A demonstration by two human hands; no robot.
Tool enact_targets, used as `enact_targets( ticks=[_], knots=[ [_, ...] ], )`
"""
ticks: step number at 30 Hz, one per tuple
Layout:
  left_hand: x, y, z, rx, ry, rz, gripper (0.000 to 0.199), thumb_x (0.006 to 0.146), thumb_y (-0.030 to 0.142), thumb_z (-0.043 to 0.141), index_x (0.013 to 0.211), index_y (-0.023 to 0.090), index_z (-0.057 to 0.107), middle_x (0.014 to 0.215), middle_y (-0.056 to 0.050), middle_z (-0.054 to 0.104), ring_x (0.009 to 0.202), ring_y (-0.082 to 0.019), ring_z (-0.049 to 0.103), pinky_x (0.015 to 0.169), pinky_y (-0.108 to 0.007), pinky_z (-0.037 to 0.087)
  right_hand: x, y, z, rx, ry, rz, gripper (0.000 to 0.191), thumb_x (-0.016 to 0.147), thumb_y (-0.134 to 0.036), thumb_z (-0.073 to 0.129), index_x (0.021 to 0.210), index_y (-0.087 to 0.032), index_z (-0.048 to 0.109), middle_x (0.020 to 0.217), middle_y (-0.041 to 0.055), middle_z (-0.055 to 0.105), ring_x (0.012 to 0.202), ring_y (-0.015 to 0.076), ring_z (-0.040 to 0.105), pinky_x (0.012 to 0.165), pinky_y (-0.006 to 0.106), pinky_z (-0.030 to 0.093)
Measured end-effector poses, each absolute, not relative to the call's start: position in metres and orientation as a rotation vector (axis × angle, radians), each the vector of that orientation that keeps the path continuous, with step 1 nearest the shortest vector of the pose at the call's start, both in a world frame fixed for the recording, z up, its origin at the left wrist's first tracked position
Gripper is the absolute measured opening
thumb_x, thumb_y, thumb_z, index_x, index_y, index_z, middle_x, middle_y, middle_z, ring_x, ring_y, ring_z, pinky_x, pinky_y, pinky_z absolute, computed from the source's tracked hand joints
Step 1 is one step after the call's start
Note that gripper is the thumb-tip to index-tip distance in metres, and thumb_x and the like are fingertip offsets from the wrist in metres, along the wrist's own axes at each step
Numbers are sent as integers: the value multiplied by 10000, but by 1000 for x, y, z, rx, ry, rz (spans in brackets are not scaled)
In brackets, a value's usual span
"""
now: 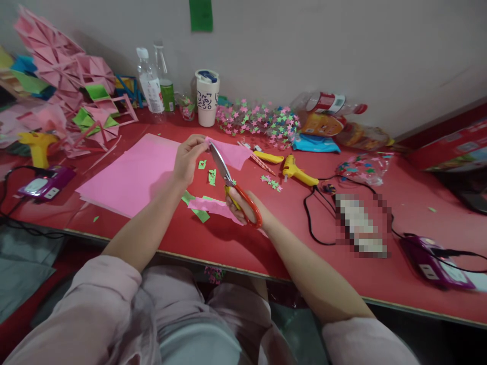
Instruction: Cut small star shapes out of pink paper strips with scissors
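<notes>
My left hand [189,158] pinches the corner of a small pink paper piece [232,153] above the table. In my right hand [239,205] is a pair of scissors [224,170] with one red and one yellow handle loop. The blades point up and away, their tips beside my left fingertips at the paper's edge. Whether the blades touch the paper I cannot tell. Left of my hands lie large pink sheets [133,172]. Below them are a torn-edged pink strip [209,204], green paper strips [200,214] and small green cut scraps [212,176].
Yellow glue guns [300,172] [37,147] lie right and left, with cords to purple power strips [47,183] [437,261]. Along the wall stand bottles [150,83], a cup [207,99] and many paper stars [262,121]. Folded pink paper shapes [61,71] pile up at left.
</notes>
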State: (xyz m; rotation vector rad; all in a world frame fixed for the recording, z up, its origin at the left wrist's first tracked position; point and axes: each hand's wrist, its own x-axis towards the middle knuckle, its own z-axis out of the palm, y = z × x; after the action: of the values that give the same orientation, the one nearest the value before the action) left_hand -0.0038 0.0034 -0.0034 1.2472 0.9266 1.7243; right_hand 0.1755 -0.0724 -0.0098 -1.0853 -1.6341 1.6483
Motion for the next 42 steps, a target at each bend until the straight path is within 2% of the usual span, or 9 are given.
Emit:
enact_targets(
  ticks=[14,29,42],
  knots=[
    [3,1,-7,1256,825,1711,137,733,178,563,597,169,560,586,48,529,605,-48,480,643,-196,388,173,-76,-12,-1089,-1584,1640,430,872,-591,419,693,-200,432,390,-85,344,282,52,301,293,179,270],
    [2,1,-8,1267,835,1688,148,739,174,554,591,170,564,582,47,538,603,-49,493,642,-204,391,169,-80,-5,-1156,-1514,1627,402,864,-562,463,693,-199,443,385,-93,344,277,51,296,291,178,266],
    [2,1,-8,1268,844,1694,155,746,164,538,593,170,561,592,43,544,603,-49,498,640,-204,397,166,-80,0,-1250,-1565,1552,406,857,-562,467,664,-220,365,352,-105,310,248,60,285,281,194,244]
  ],
)
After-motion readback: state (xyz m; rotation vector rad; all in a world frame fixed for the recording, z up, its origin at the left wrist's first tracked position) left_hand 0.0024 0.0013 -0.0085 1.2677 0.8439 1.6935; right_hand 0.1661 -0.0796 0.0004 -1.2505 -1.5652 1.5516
